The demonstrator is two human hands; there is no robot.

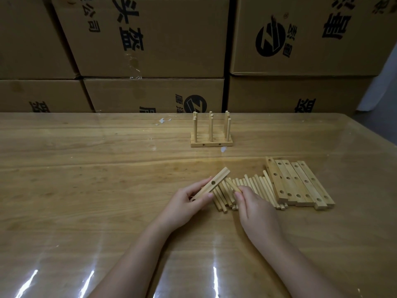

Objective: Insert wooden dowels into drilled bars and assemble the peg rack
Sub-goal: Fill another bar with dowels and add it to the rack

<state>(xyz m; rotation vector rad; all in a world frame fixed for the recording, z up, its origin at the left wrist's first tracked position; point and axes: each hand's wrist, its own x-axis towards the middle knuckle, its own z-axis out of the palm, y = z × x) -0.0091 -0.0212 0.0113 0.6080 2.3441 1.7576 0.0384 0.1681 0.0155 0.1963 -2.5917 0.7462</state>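
Left hand [184,203] grips one drilled bar [217,179]. Right hand [255,209] pinches one dowel [232,185] over the loose dowel pile [257,186]. One finished rack [211,144] stands on the surface [86,168].

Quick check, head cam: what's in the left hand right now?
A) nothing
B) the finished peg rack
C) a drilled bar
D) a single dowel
C: the left hand grips a drilled bar with one hole facing up, while the right hand pinches a single dowel with its fingers.
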